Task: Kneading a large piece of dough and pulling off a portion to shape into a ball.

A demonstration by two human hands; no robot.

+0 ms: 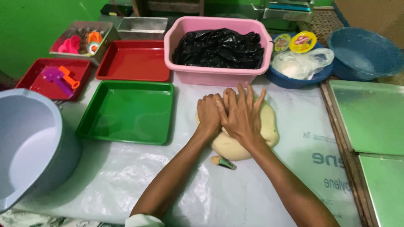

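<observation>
Over at nine o'clock on the table sits a big pale grey basin [29, 143], with a red tray [42, 86] beyond it at ten o'clock holding purple and orange plastic tools [63, 77]. A metal tray of bright moulds [82, 40] stands behind that. Nearer the middle lies a green tray [126, 111], bare inside, with a second red tray [134, 61] just past it toward eleven o'clock.

Dead centre, on the clear plastic sheet [126, 180], is the pale dough [269, 126], a flattened lump. The left hand [209, 112] is curled into a loose fist pressing on the dough's left edge. The right hand [241, 114] lies flat, fingers spread, overlapping the left and bearing down on the dough; it grips nothing. A small cone-shaped scrap [223, 162] lies just beside the dough at six o'clock.

At twelve o'clock a pink tub [210, 73] holds crumpled black plastic [219, 48]. Toward one o'clock a blue bowl [294, 80] carries a clear bag and lidded cups, another blue basin [364, 52] beside it. Metal baking sheets [370, 122] lie at three o'clock.
</observation>
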